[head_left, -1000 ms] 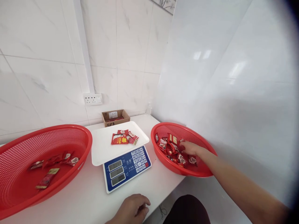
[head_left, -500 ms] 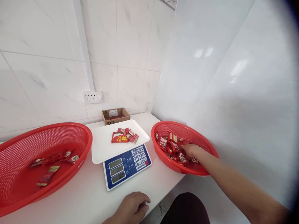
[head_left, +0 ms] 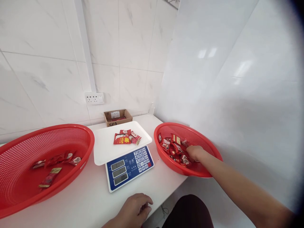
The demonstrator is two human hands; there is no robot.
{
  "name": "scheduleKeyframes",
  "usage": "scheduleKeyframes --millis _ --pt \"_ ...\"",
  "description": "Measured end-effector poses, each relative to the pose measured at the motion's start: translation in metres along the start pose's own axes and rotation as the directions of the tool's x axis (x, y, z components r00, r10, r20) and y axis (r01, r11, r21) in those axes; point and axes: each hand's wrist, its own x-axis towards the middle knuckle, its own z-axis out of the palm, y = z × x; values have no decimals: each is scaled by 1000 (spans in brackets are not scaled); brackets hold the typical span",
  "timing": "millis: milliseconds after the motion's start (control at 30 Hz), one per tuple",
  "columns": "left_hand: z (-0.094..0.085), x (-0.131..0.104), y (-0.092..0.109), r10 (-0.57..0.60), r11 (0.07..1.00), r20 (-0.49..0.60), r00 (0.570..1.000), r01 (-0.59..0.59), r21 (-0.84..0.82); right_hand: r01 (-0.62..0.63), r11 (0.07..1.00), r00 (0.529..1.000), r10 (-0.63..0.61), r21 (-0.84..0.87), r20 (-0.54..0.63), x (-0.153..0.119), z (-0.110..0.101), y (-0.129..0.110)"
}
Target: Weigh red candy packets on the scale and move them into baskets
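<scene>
My right hand [head_left: 195, 153] reaches down into the right red basket [head_left: 163, 163], among several small red snack packets [head_left: 175, 148]. Its fingertips are hidden, so what they grip, if anything, does not show. Loosely curled, my left hand [head_left: 136, 207] rests by the table's front edge with a gap between thumb and forefinger and nothing in it. Between the baskets stands a blue and white digital scale [head_left: 130, 169]. On its white pan [head_left: 106, 147] lies a small group of red packets [head_left: 122, 138], one larger with yellow print.
A left red basket [head_left: 71, 128] holds several red packets [head_left: 48, 177]. Behind the scale, a small cardboard box [head_left: 111, 123] stands against the tiled wall. A clear bottle [head_left: 151, 108] is in the back corner, and a socket plate [head_left: 94, 98] is on the wall.
My right hand has shifted slightly right and deeper among the packets, its fingers now less visible. My left hand and the packets on the scale stay put.
</scene>
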Motion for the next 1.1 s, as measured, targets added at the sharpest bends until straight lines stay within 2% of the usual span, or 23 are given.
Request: scheduleKeyframes --millis 167,367,567,767,867,967,1100 --pt "2 1 -4 11 1000 -4 1000 -11 2 -45 991 998 50 -124 35 -6 -3 -6" --pt "3 0 -5 21 1000 -4 1000 -21 12 -29 990 1000 29 -140 -1 -12 -11 -15" --pt "2 0 -3 19 999 8 1000 -19 36 19 1000 992 -21 -19 -121 -16 -38 -16" --pt "3 2 -7 39 998 11 999 -39 42 116 983 961 -75 145 -265 -25 -70 -25" --pt "4 2 -8 50 998 10 999 -50 46 186 897 959 -78 400 -271 -31 -78 -41" --pt "4 1 -7 54 998 -8 998 -54 37 246 705 959 -77 665 -273 -39 -82 -69" --pt "5 0 -6 43 998 -12 999 -42 50 388 605 921 -219 695 -323 -49 -84 -111"
